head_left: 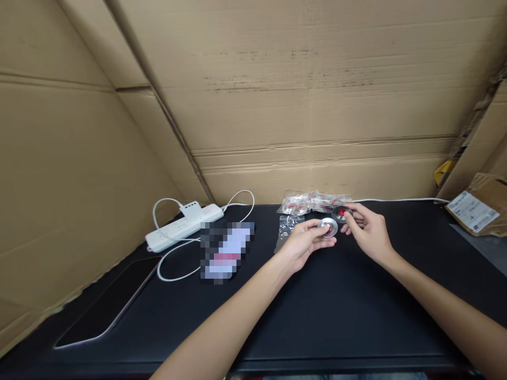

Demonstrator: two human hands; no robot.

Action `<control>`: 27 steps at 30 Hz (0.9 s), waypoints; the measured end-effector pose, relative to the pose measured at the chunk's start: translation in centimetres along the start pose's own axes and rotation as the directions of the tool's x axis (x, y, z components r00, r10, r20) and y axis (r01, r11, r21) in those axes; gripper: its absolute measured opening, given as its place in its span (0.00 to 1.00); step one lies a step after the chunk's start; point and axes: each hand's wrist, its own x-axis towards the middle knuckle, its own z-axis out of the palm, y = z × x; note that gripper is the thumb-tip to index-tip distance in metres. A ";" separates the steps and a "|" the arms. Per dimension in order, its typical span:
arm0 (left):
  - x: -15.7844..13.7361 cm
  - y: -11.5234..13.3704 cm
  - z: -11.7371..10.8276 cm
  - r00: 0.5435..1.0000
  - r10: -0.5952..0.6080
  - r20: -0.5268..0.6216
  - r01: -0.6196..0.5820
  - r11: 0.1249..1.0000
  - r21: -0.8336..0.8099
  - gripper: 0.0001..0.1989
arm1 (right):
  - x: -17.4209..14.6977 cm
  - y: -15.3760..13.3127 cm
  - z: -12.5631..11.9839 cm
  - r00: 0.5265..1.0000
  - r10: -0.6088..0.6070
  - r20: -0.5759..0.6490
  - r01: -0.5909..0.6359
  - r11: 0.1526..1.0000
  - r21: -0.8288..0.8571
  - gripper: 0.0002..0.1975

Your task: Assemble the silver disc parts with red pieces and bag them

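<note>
My left hand [304, 243] pinches a round silver metal disc [332, 226] with a bit of red at its middle, the thumb lying across it. Close beside it, my right hand [368, 229] grips a darker round disc [338, 215] with a red centre between thumb and fingers. Both discs are held up above the black table, edge near edge; whether they touch I cannot tell. Behind them lies a row of clear plastic packets [301, 203] with red and silver pieces inside. A flat clear plastic bag [285, 228] rests just left of my left hand.
At the left, a white power strip [186, 227] lies with a looping white cable [159, 272]. A blurred-out phone-like object [227, 253] and a dark flat panel [111, 301] are nearer. A brown labelled package [481, 208] stands at right. Cardboard walls [317, 105] enclose the black table [336, 327].
</note>
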 end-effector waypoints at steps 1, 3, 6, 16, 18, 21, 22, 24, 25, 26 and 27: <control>0.0 0.0 0.0 1.000 -0.027 -0.002 0.027 0.999 -0.040 0.05 | 0.0 -0.1 -0.1 1.000 -0.017 -0.014 0.017 1.000 -0.020 0.13; 0.0 0.0 0.0 0.997 -0.070 0.010 0.071 0.992 -0.103 0.05 | 0.0 -0.3 -0.3 0.998 -0.048 -0.040 0.046 0.997 -0.068 0.12; 0.1 0.1 0.1 0.989 -0.140 0.040 0.145 0.977 -0.158 0.13 | 0.0 -0.3 -0.7 0.991 -0.129 -0.040 0.122 0.983 -0.139 0.11; 0.0 0.6 -0.1 0.982 -0.178 0.068 0.189 0.954 -0.234 0.18 | -0.3 -0.1 -0.4 0.921 -0.350 0.169 0.381 0.900 -0.211 0.18; 0.0 0.5 0.0 0.991 -0.128 0.043 0.134 0.966 -0.221 0.16 | -0.3 -0.1 -0.3 0.907 -0.332 0.258 0.388 0.898 -0.208 0.18; 0.0 0.2 0.2 1.000 0.006 0.010 -0.005 0.986 -0.166 0.08 | -0.2 -0.1 -0.4 0.888 -0.298 0.351 0.382 0.903 -0.199 0.18; 0.0 0.1 0.2 0.999 0.039 0.010 -0.038 0.989 -0.144 0.07 | -0.2 -0.1 -0.4 0.886 -0.292 0.360 0.378 0.904 -0.199 0.18; 0.0 0.0 0.3 0.997 0.071 0.021 -0.069 0.992 -0.110 0.07 | -0.2 -0.2 -0.4 0.888 -0.289 0.358 0.373 0.907 -0.195 0.18; 0.0 -0.1 0.3 0.996 0.080 0.026 -0.077 0.992 -0.100 0.07 | -0.2 -0.2 -0.5 0.890 -0.287 0.354 0.369 0.910 -0.191 0.17; 0.0 -0.1 0.3 0.996 0.089 0.027 -0.086 0.992 -0.092 0.07 | -0.2 -0.3 -0.4 0.892 -0.286 0.349 0.365 0.913 -0.184 0.17; 0.0 0.0 0.2 0.995 0.096 0.024 -0.094 0.992 -0.085 0.07 | -0.2 -0.5 -0.4 0.896 -0.285 0.339 0.359 0.917 -0.176 0.18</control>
